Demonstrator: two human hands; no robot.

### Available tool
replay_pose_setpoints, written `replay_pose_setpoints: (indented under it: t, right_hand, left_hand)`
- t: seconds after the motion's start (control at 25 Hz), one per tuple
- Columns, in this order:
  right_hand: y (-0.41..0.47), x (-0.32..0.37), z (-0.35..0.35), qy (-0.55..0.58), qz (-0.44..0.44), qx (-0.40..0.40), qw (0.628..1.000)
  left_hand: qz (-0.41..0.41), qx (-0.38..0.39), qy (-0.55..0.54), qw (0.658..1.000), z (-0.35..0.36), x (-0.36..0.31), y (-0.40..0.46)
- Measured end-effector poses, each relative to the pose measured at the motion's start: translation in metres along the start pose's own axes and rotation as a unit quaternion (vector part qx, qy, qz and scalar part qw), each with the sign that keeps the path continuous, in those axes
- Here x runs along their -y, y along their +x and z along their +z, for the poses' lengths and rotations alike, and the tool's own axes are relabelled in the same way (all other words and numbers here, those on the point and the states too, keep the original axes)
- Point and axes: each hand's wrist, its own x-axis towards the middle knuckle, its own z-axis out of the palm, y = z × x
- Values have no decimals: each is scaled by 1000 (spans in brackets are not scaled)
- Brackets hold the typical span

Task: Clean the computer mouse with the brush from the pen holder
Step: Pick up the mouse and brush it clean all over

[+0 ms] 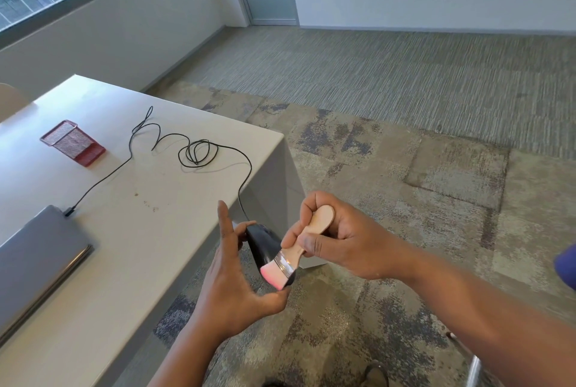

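- A closed grey laptop (37,259) lies at the left edge of the white table (131,231).
- The red mesh pen holder (72,143) lies tipped on its side at the far left of the table, well apart from the hands; nothing shows inside it through the mesh.
- A black cable (174,145) runs from a plug at the laptop's far corner, loops and coils across the table beside the holder, then drops over the table edge to the mouse.
- The left hand (230,287) is raised off the table's near corner, palm turned right, index finger pointing straight up, the other fingers and thumb pinching the mouse by its ends.
- The black mouse (263,246) is held in the air just off the table's corner, tilted with its cable end up.
- The brush (294,249) slants down-left; its pink bristles press on the lower part of the mouse.
- The right hand (336,240) is curled around the brush's pale wooden handle, thumb and fingers clamped on the neck, forearm reaching in from the lower right.
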Motion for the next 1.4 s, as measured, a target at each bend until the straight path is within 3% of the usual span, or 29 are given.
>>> replay_pose_setpoints:
  t: [0.16,0.36,0.52,0.6,0.76,1.0,1.28,1.4]
  right_hand:
    - [-4,-7,-16,33,27,-27,999]
    - [-10,-33,-34,-104,83,-72,988]
    - [-7,-21,-30,88,43,-159,982]
    - [0,-12,-20,149,0,-165,975]
    - [15,0,0,40,-69,-116,990]
    - [16,19,11,-197,-70,-11,978]
    - [5,37,10,-247,-20,82,965]
    - [3,46,1,-257,-14,78,963]
  left_hand:
    - [-6,-1,4,1000,-2,2,0]
    - [2,4,12,1000,-5,0,0]
    - [-3,8,24,1000,-4,-2,0]
    - [-8,13,32,999,-1,-3,-1]
    - [-14,23,34,999,5,-6,0]
    - [-36,13,36,999,4,-11,-1]
    - [-41,21,40,998,0,-16,-2]
    - [-32,22,56,998,1,-18,0]
